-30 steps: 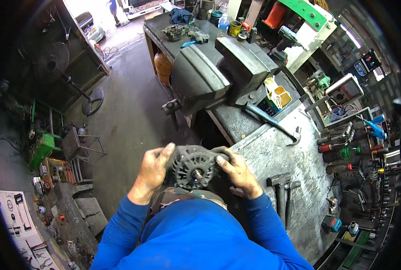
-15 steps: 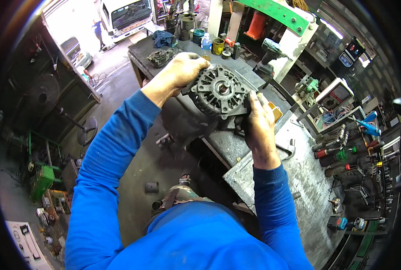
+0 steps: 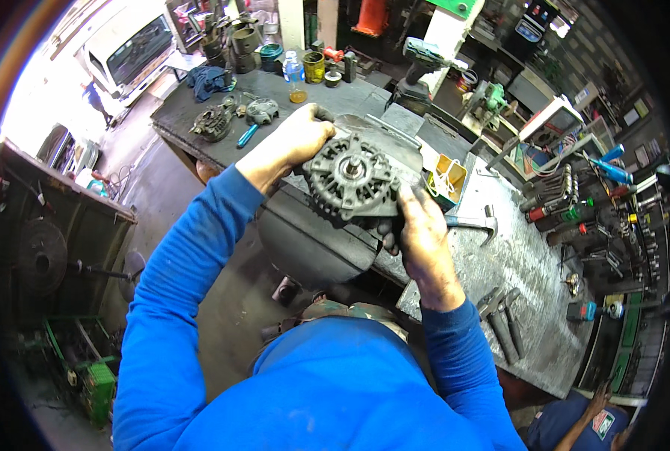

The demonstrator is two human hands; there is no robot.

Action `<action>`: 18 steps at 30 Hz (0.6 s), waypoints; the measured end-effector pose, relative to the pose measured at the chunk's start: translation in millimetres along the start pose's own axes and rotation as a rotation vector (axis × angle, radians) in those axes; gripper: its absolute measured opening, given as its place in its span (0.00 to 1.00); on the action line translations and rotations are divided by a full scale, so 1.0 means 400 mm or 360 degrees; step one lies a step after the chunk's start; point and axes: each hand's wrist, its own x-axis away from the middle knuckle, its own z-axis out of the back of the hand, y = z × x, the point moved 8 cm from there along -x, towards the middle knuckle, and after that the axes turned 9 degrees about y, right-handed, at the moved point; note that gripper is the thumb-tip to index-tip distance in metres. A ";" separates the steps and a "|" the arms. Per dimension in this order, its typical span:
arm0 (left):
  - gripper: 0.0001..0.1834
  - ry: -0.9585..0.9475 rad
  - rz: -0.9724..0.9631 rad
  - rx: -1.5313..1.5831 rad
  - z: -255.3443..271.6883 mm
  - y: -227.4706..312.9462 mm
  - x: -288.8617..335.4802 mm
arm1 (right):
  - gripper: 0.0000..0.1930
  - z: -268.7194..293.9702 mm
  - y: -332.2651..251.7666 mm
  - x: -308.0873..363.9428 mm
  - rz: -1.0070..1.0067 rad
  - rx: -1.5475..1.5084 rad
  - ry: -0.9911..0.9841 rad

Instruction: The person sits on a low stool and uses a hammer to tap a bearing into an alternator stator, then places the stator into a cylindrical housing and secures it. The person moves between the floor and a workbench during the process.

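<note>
Both my hands hold an alternator (image 3: 352, 174), its round slotted grey face and central shaft turned up toward me. My left hand (image 3: 299, 141) is closed on its upper left edge. Gripping the lower right side is my right hand (image 3: 425, 233), its fingertips partly hidden under the dark housing. The alternator is held up over the near edge of the dark workbench (image 3: 166, 113). Beyond my left wrist lie a dark, dirty machine part (image 3: 213, 124), a grey metal housing (image 3: 262, 111) and a small blue tool (image 3: 248, 135).
A bottle of amber liquid (image 3: 296, 77), a yellow can (image 3: 315, 69) and a cordless driver (image 3: 419, 64) stand farther back. Right of my hand are a yellow box (image 3: 454, 180), a hammer (image 3: 488, 224) and dark hand tools (image 3: 506, 327). Another person (image 3: 575, 425) is at lower right.
My view has shifted, so the bench appears farther left. The alternator, still in both hands, sits slightly lower and left in the picture. The hammer and another person now show.
</note>
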 end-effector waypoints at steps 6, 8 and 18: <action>0.30 0.0120 -0.0337 -0.0248 0.000 -0.025 0.012 | 0.18 0.025 0.048 -0.001 0.0077 0.0231 0.0102; 0.31 0.0239 -0.0552 -0.0618 0.017 0.004 0.023 | 0.18 0.020 0.048 -0.005 0.0144 0.0162 -0.0032; 0.17 0.0195 -0.0592 -0.0272 0.061 0.057 0.172 | 0.20 0.022 0.092 -0.032 -0.0144 -0.0030 -0.0091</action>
